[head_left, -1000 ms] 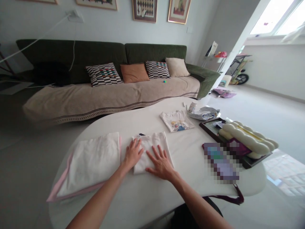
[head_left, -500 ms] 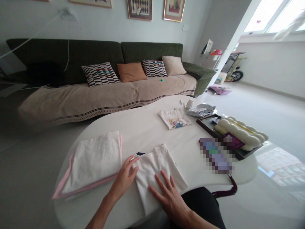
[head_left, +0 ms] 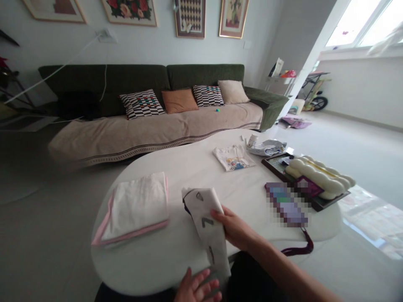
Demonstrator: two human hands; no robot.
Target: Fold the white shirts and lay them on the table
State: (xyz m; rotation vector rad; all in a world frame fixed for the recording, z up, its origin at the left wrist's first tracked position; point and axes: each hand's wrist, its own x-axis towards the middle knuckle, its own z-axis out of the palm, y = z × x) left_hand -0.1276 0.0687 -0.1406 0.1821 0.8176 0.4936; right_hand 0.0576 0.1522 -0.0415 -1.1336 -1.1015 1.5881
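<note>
A folded white garment [head_left: 206, 222] with dark markings is lifted off the near edge of the white oval table [head_left: 189, 167]. My right hand [head_left: 234, 228] grips its right side, fingers closed on the cloth. My left hand [head_left: 197, 289] is at the bottom of the view, under the garment's lower end, fingers curled against it. To the left lies a folded white and pink cloth [head_left: 137, 207], flat on the table.
A small folded printed T-shirt [head_left: 233, 157] lies farther back, with crumpled wrapping [head_left: 267, 147] beside it. A dark tray [head_left: 273, 163] holding a cream puffy object [head_left: 319, 177] is at the right. A green sofa [head_left: 141, 79] with cushions stands behind the table.
The white garment lay flat under both palms, was slid toward the near edge, and is now lifted and turned, held by both hands. The camera has shifted slightly.
</note>
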